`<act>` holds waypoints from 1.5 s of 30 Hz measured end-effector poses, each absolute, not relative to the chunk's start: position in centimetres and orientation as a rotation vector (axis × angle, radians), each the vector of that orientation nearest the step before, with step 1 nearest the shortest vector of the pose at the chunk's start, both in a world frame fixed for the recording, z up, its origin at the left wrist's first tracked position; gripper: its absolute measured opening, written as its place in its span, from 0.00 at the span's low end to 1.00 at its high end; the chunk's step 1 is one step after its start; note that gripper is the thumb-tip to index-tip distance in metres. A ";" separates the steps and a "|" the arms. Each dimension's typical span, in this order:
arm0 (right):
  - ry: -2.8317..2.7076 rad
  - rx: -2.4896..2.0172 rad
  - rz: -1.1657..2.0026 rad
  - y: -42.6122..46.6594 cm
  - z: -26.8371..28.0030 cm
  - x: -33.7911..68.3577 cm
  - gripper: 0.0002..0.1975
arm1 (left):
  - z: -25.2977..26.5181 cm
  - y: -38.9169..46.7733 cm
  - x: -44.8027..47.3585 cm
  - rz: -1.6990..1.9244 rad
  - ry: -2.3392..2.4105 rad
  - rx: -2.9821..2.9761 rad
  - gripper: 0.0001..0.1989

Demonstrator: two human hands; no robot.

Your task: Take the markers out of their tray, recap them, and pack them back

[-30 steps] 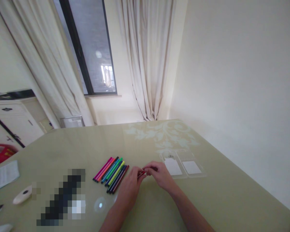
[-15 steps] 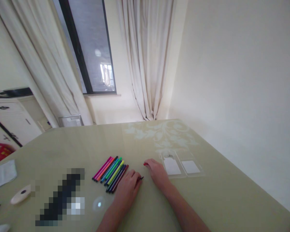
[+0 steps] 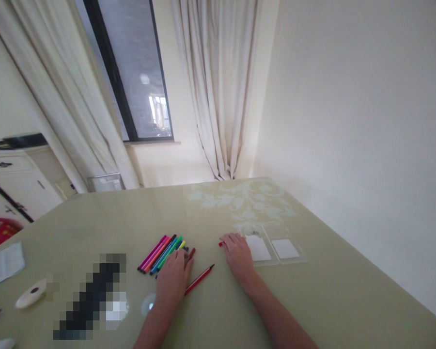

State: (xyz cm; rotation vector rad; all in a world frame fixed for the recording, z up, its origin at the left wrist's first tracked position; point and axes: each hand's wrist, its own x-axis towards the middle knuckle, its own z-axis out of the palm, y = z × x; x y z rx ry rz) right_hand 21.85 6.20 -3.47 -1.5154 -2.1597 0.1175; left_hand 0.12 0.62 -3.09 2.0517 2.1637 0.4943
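A row of colored felt-tip markers [image 3: 157,253] lies slantwise on the table, pink and orange at the left, green and yellow further right. My left hand [image 3: 173,274] rests over the right end of this row, its fingers curled down on a brown marker [image 3: 192,253]. The hand hides most of the darker markers. Just right of it, an uncapped red marker [image 3: 199,279] lies loose, dark tip pointing away to the right. My right hand [image 3: 237,254] is closed on a small red cap [image 3: 221,244], which sticks out at its left side.
An open clear plastic case [image 3: 279,262] with white card inserts lies beside my right hand. At the left are a white oval object [image 3: 31,293], a pixelated dark shape [image 3: 90,298] and a pale folded sheet [image 3: 5,264]. A wall [image 3: 349,145] runs along the table's right side.
My left hand has let go of the red marker, which now lies on the table, and has moved left onto the other markers. The right hand stays near its place with the red cap.
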 end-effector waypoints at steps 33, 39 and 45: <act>-2.327 -1.441 0.116 6.3 -2.7 23.3 0.08 | -2.6 -0.1 2.0 0.615 1.714 2.131 0.11; -2.318 -1.427 0.070 6.3 -3.0 23.0 0.07 | -2.6 0.0 2.1 0.608 1.635 2.135 0.10; -2.293 -1.507 0.049 6.5 -3.5 22.7 0.10 | -2.2 0.6 0.4 0.756 1.922 2.072 0.14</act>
